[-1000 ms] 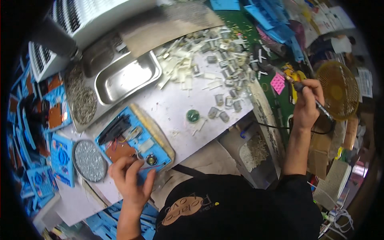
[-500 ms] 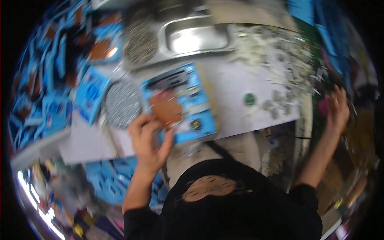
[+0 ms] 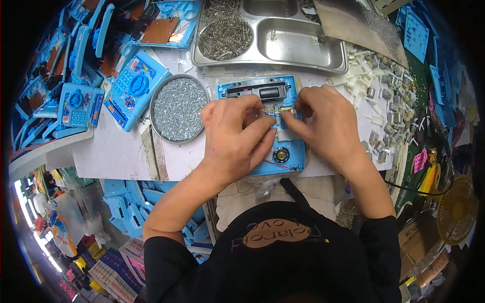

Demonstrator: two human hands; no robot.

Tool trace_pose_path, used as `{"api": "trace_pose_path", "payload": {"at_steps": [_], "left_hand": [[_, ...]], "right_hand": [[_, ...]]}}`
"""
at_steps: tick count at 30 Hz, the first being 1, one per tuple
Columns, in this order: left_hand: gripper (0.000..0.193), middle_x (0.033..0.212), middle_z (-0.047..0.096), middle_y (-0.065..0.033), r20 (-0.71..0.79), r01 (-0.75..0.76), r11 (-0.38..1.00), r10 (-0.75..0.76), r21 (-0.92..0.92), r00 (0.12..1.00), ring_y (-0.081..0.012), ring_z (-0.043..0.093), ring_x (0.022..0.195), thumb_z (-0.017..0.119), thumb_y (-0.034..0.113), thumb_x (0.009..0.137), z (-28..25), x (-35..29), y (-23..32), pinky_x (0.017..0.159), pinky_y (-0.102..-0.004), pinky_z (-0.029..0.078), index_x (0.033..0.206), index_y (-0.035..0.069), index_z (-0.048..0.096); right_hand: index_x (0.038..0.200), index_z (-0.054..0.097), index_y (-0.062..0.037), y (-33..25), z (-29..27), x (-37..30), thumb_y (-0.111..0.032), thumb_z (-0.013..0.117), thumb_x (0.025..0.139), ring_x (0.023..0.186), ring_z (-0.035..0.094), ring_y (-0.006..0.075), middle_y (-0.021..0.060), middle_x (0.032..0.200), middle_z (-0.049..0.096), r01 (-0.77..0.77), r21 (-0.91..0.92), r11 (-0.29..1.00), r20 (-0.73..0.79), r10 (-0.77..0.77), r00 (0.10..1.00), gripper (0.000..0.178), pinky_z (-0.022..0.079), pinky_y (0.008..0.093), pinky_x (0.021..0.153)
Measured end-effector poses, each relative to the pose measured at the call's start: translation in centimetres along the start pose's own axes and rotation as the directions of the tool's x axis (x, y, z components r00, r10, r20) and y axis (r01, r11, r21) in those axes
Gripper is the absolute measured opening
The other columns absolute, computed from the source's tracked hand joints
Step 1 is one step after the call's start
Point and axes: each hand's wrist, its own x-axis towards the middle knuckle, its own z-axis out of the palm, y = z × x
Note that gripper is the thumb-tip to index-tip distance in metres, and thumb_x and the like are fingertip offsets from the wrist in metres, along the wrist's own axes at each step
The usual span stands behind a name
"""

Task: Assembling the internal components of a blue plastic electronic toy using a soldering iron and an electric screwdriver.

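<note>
A blue plastic toy housing (image 3: 298, 146) lies with its inside up on the table in front of me. Within it show a black slotted compartment (image 3: 257, 92), a round speaker (image 3: 281, 154), thin wires and a pale strip. My left hand (image 3: 230, 134) bends over the housing's left side, thumb and fingers pinched together; what they hold is hidden. From the right, my right hand (image 3: 326, 118) has thumb and forefinger closed on a small silver part (image 3: 286, 109) near the housing's upper middle. A yellowish wire runs between the two hands.
Left of the housing stands a round tin of screws (image 3: 180, 108), beside blue toy casings (image 3: 136, 88). A steel compartment tray (image 3: 301, 43) with small metal pieces stands behind. White plastic parts and little motors (image 3: 376, 93) spread over the right side. A fan (image 3: 457, 209) is at far right.
My right hand has come from beyond the table's right edge to the housing. The left hand has moved over the housing and closed its fingers. The view has shifted.
</note>
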Motion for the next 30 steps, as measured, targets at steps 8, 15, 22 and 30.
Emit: {"api": "trace_pose_path", "payload": {"at_steps": [8, 15, 22, 30], "left_hand": [[0.028, 0.117, 0.061, -0.0047, -0.009, -0.063, 0.997, 0.064, 0.044, 0.998, -0.0241, 0.056, 0.103, 0.080, 0.016, 0.073, 0.2, 0.4, 0.0, 0.092, -0.0429, 0.035, 0.101, 0.016, 0.076], [0.030, 0.123, 0.061, -0.0053, 0.000, -0.064, 0.991, 0.064, 0.122, 0.998, -0.0269, 0.055, 0.109, 0.079, 0.017, 0.074, 0.9, 0.5, 0.2, 0.096, -0.0462, 0.034, 0.104, 0.015, 0.076], [0.025, 0.122, 0.061, -0.0070, 0.014, -0.078, 0.988, 0.077, 0.135, 0.997, -0.0290, 0.055, 0.113, 0.077, 0.016, 0.076, 0.9, 0.4, 0.2, 0.097, -0.0489, 0.033, 0.101, 0.011, 0.075], [0.025, 0.123, 0.061, -0.0079, 0.023, -0.063, 0.995, 0.062, 0.076, 0.998, -0.0300, 0.054, 0.116, 0.077, 0.018, 0.078, 1.1, 0.4, 0.2, 0.105, -0.0539, 0.030, 0.101, 0.011, 0.075]], "right_hand": [[0.075, 0.068, -0.0032, -1.6, -0.1, 0.9, -0.027, 0.076, 0.077, 0.073, 0.069, 0.0355, 0.0164, 0.072, 0.068, 0.005, -0.191, 0.982, 0.068, 0.008, 0.998, 0.025, 0.056, 0.0463, 0.066], [0.072, 0.071, -0.0028, -0.4, -0.5, 1.5, -0.023, 0.075, 0.073, 0.073, 0.071, 0.0391, 0.0212, 0.071, 0.069, -0.110, -0.021, 0.994, 0.153, 0.112, 0.982, 0.021, 0.058, 0.0469, 0.070], [0.074, 0.072, -0.0013, -1.1, -0.9, 2.8, -0.022, 0.073, 0.075, 0.072, 0.071, 0.0373, 0.0183, 0.073, 0.070, 0.036, -0.168, 0.985, 0.229, 0.004, 0.973, 0.021, 0.057, 0.0459, 0.067], [0.083, 0.076, -0.0027, -1.4, -2.3, 3.2, -0.014, 0.073, 0.078, 0.075, 0.075, 0.0268, 0.0148, 0.078, 0.074, 0.036, -0.146, 0.989, 0.394, 0.024, 0.919, 0.013, 0.059, 0.0388, 0.066]]}}
